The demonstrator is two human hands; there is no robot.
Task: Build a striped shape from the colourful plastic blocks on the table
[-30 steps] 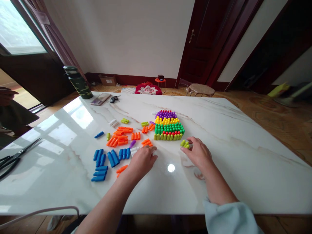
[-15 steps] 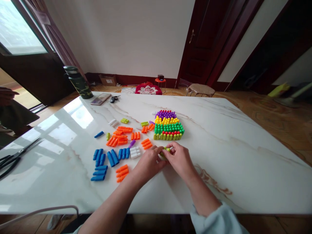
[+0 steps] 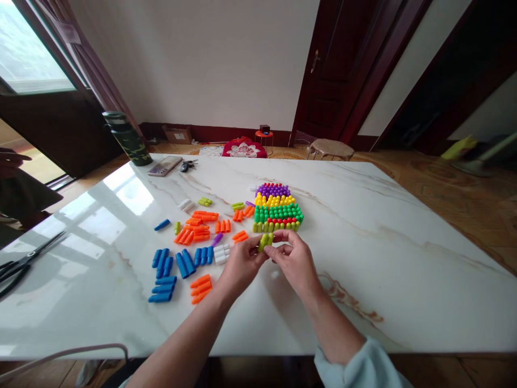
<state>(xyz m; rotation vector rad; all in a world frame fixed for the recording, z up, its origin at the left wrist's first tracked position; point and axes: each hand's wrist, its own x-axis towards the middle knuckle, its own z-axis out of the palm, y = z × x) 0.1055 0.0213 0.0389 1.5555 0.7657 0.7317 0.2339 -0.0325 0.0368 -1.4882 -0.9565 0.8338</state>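
Note:
Both hands meet just above the white marble table (image 3: 363,226), near its middle. My left hand (image 3: 241,265) and my right hand (image 3: 294,257) pinch the same small olive-green block piece (image 3: 265,241) between their fingertips. Just beyond them stands a built block (image 3: 278,207) of plastic pegs in purple, yellow, green, red and olive rows. Loose orange pieces (image 3: 197,229), blue pieces (image 3: 173,267) and a white piece (image 3: 221,252) lie scattered to the left.
Scissors (image 3: 24,261) lie at the table's left edge. A camouflage bottle (image 3: 128,138), a phone (image 3: 165,165) and keys (image 3: 188,164) sit at the far left corner. Another person's hand (image 3: 10,161) shows at the left. A stool (image 3: 332,147) stands beyond the table.
My right hand picked up the olive-green piece from the table and brought it left. My left hand left the white piece and joined it, and both lifted the piece slightly.

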